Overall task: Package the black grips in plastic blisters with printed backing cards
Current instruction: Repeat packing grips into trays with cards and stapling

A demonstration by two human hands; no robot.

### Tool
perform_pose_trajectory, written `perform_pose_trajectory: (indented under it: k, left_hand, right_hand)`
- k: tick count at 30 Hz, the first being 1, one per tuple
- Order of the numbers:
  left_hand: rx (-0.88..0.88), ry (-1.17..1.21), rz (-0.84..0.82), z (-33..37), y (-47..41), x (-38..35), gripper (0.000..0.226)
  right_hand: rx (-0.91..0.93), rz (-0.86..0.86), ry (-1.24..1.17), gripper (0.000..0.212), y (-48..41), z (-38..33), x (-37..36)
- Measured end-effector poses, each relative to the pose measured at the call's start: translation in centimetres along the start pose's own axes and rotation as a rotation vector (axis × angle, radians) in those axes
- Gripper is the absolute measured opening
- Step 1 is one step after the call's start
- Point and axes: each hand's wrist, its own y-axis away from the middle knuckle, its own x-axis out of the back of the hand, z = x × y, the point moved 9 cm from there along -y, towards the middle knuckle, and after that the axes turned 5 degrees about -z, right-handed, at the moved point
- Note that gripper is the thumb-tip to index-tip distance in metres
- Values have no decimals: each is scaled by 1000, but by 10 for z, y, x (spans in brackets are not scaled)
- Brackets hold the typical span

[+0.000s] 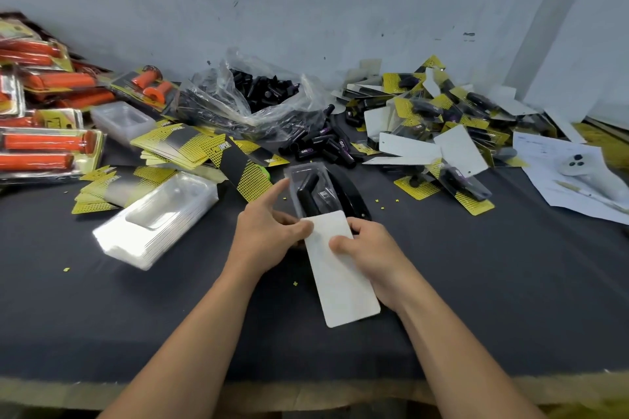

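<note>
White backing card (340, 269), gripped by right hand (372, 258), I judge half inserted | left hand (269, 235) pinches plastic blister (325, 180) holding black grip (308, 192) | farther: empty blisters (156, 224), loose grips (320, 143) remain; finished packs (439, 105) piled far right.

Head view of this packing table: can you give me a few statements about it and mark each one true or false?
1. The card pinched by the right hand shows its white side. True.
2. The blister holds an orange grip. False: it holds a black grip.
3. A stack of empty blisters lies left of the left hand. True.
4. The bag is tied shut. False: it gapes open.
</note>
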Motion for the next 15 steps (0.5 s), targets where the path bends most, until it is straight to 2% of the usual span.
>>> perform_pose_trajectory:
  k: [2, 6, 8, 12, 15]
  left_hand:
    - [15, -7, -48, -1, -1, -6, 96]
    - [36, -19, -12, -6, -6, -3, 103]
    - [36, 4, -30, -5, -7, -3, 88]
    - [64, 143, -4, -6, -5, -2, 23]
    - [58, 187, 3, -8, -5, -1, 19]
  right_hand:
    - [-3, 1, -53, 19, 0, 2, 3]
    - [22, 73, -21, 7, 1, -1, 2]
    - [19, 96, 16, 23, 0, -3, 1]
    - [-32, 105, 88, 49, -1, -6, -3]
    - [-54, 89, 100, 60, 0, -8, -5]
